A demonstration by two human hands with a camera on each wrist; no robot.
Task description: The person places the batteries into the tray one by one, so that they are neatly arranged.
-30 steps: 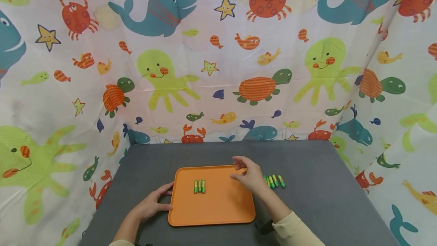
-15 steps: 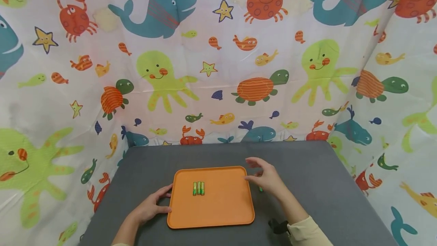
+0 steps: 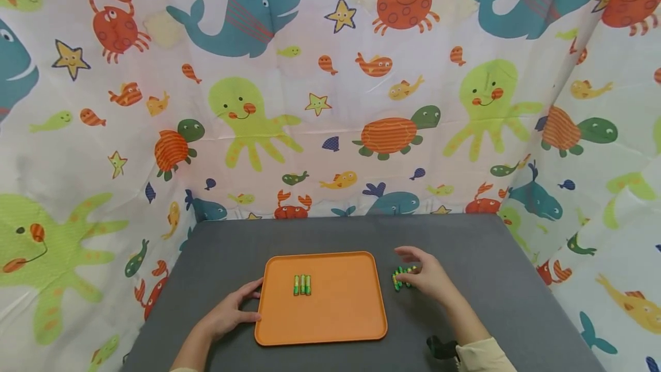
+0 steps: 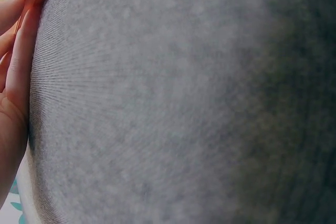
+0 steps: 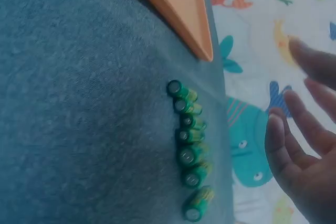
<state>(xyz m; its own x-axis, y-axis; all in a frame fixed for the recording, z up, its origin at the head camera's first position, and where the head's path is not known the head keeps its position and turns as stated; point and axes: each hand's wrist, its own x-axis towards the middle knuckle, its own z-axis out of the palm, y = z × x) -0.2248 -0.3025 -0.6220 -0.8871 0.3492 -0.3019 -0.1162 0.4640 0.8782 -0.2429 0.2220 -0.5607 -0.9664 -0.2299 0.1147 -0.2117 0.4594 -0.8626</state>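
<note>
An orange tray (image 3: 341, 320) lies on the grey table. Three green-and-yellow batteries (image 3: 302, 285) stand side by side in its left half. At the tray's left edge, my left hand (image 3: 226, 314) rests with thumb and fingers spread apart, the fingertips against the rim. My right hand (image 3: 431, 277) hovers over a row of several batteries (image 3: 397, 280) right of the tray and partly hides them. In the right wrist view those batteries (image 5: 190, 136) lie in a line on the table. The fingers of my right hand (image 5: 310, 145) are loosely bent and hold nothing.
A white curtain (image 3: 320, 177) printed with sea animals hangs behind the table and along both sides. The grey table top (image 3: 310, 237) runs back to it. A dark strap (image 3: 440, 348) sits at my right wrist, beside a cream sleeve (image 3: 482, 355).
My right hand has moved right, from over the tray's right edge to above the battery row. My left hand stays at the tray's left edge, and the three batteries on the tray keep their place.
</note>
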